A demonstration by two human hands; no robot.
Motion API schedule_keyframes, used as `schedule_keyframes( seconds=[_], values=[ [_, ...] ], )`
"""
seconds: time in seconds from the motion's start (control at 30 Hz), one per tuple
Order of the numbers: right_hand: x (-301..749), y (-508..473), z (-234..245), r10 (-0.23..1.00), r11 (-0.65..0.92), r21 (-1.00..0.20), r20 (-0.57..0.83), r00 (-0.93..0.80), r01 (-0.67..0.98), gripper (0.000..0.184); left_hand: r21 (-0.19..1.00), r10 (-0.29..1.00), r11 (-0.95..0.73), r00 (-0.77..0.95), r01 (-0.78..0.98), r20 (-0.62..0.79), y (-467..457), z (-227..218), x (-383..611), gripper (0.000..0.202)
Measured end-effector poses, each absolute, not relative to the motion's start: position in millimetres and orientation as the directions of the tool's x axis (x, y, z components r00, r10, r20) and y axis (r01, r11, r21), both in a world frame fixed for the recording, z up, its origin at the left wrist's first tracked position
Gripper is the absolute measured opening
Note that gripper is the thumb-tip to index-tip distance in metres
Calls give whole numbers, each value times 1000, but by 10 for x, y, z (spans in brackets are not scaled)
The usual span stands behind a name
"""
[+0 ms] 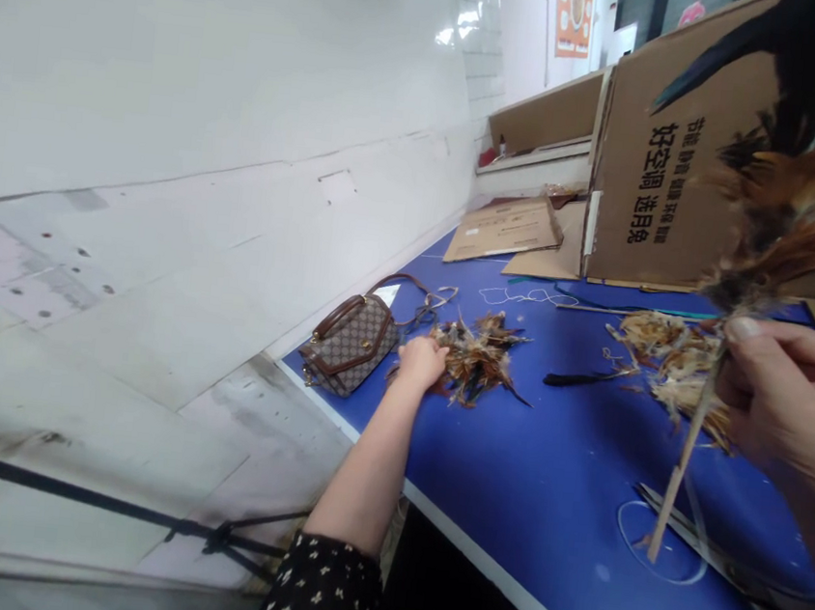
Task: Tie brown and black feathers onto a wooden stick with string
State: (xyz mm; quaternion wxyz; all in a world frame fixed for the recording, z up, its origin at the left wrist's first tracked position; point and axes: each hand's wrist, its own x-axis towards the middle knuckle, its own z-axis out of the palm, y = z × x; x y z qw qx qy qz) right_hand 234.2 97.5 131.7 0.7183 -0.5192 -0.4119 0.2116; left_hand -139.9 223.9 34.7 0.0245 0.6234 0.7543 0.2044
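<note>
Blue bench (pixel 542 474) across right side; upright cardboard (pixel 680 207) standing at far side; feathered stick (pixel 687 451) in right hand (pixel 781 393), slanting over bench, fingers pinching it just below feathers; brown handbag (pixel 351 343) on bench, at left; brown feather pile (pixel 478 366) just beside handbag; left hand (pixel 422 360) at pile's left edge, fingers touching it, cannot tell whether grasping any; long black feather (pixel 578 379) right of pile.

A brown patterned handbag (pixel 354 343) rests on the left of the blue table (pixel 541 484), near a white wall (pixel 221 62). Farther back, flat cardboard (pixel 503 230) lies left of an upright printed panel (pixel 619 191); an orange poster (pixel 575 12) hangs beyond.
</note>
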Motion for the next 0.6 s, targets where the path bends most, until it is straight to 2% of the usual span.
schedule_keyframes(
  seconds=[0.13, 0.23, 0.37, 0.5, 0.6],
  values=[
    [2314, 939, 1389, 751, 327, -934, 350, 560, 146, 33, 443, 953, 177, -265, 879, 145, 2297, 258, -1315, 25],
    [2300, 924, 1438, 738, 305, -938, 340, 583, 161, 31, 568, 944, 158, -291, 808, 152, 2258, 240, -1303, 19],
    [2307, 926, 1435, 743, 310, -938, 342, 575, 157, 32, 730, 917, 36, -314, 682, 248, 2089, 378, -1317, 19],
    [2314, 952, 1366, 762, 332, -937, 337, 554, 112, 36, 834, 901, -117, -295, 539, 317, 1863, 625, -1258, 27],
    [2291, 948, 1339, 765, 348, -931, 348, 542, 107, 36, 919, 936, -189, -218, 345, 275, 1707, 734, -1098, 28]
  ],
)
